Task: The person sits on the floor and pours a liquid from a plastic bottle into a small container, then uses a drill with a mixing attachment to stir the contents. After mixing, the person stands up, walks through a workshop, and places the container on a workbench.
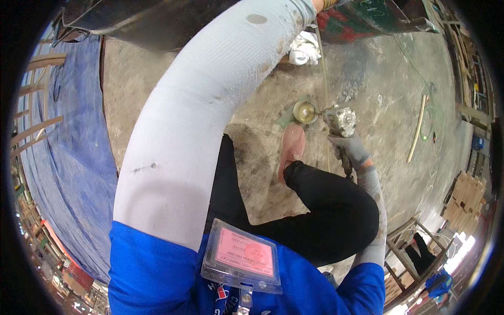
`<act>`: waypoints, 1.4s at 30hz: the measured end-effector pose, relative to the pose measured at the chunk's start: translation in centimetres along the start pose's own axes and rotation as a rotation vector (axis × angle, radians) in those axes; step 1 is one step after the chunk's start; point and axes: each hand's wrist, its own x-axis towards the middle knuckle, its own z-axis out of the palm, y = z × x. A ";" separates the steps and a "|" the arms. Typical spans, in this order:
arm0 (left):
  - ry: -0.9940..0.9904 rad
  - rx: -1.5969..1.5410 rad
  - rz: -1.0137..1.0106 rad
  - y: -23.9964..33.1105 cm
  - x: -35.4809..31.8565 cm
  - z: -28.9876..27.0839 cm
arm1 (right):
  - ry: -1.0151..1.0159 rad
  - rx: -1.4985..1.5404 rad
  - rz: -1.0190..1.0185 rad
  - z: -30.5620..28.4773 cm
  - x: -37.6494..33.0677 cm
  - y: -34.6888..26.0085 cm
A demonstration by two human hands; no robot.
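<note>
My right hand, in a grey glove, is closed around the handle of a hand-held power tool with a worn silver head. The head points left, towards a round, pale cup-like piece with a greenish rim; whether the two are joined I cannot tell. Just below it is the pink shoe on my foot. Across the view reaches my left arm in a stained light-grey sleeve, up to my left hand at the top edge. Only a sliver of that hand shows, beside a large dark curved piece; its fingers are hidden.
A white crumpled cloth lies below the dark piece. On the concrete floor at right are a pale stick and a thin greenish hose. Blue tarpaulin covers the left side. A metal-framed rack stands lower right.
</note>
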 end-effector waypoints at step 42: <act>-0.044 -0.008 -0.022 0.2 0.4 -0.5 | -0.092 -0.043 -0.003 -1.6 0.6 1.6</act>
